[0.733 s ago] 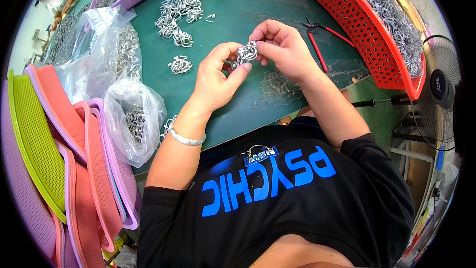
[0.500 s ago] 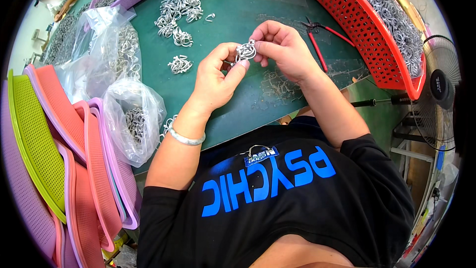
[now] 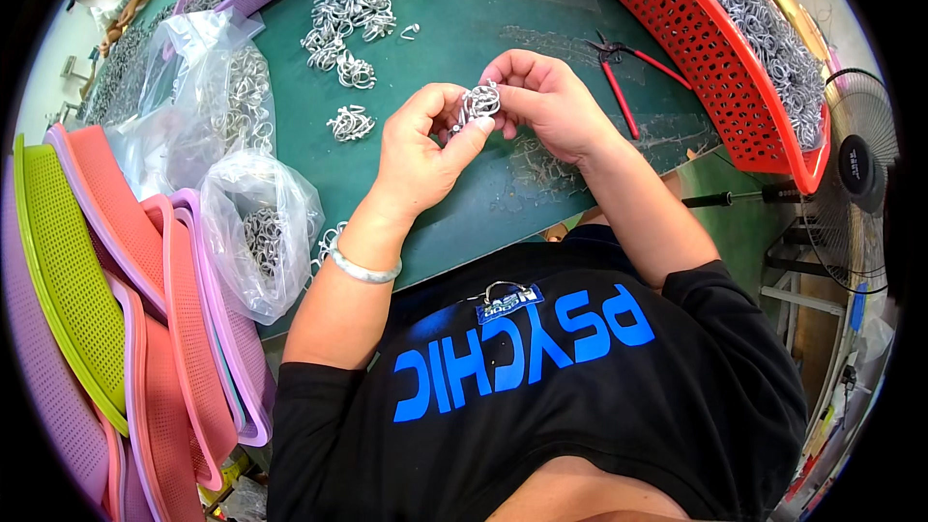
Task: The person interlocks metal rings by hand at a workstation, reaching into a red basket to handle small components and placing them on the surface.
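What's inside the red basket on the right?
The red basket holds heaped grey metal rings. Only the top layer shows; it hides the basket's bottom and anything beneath.

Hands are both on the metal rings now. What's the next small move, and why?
I'd probably brace the ring cluster with the left hand and make one small adjustment with the right hand: the left thumb lies against the cluster's lower part, while the right fingers are at its upper-right edge, though their exact hold is hidden.

Workshop, pliers [image 3: 620,97] on green bench [image 3: 454,222], red basket [image 3: 717,97] of metal rings [image 3: 759,29]
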Demonstrator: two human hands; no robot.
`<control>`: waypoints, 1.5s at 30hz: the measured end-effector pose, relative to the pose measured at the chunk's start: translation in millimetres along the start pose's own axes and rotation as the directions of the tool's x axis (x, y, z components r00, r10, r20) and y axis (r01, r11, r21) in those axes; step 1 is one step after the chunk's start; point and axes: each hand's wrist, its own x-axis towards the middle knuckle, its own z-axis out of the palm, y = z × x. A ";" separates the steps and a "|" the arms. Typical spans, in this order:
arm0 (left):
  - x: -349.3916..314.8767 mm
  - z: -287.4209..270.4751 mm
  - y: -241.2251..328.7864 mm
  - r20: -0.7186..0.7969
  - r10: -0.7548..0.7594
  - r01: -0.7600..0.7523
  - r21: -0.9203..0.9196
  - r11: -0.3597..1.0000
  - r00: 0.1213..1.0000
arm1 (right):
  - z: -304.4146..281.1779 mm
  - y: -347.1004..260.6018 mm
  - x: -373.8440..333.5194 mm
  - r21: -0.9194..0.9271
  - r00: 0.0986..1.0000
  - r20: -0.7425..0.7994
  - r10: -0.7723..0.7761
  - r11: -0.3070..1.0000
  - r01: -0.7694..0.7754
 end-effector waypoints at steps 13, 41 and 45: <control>0.9 4.9 -1.3 -0.086 0.027 -0.024 0.036 0.999 0.996 | -0.1 3.9 -0.5 0.073 1.000 0.027 0.015 0.997 -0.017; 0.5 0.0 1.1 0.005 -0.022 0.022 0.057 0.998 1.000 | -0.7 0.5 -2.7 0.118 0.997 -0.016 0.078 0.990 -0.076; 0.5 -0.5 1.2 0.007 -0.022 0.021 0.068 0.997 1.000 | 0.0 1.5 -3.3 0.098 1.000 -0.017 -0.008 0.995 0.010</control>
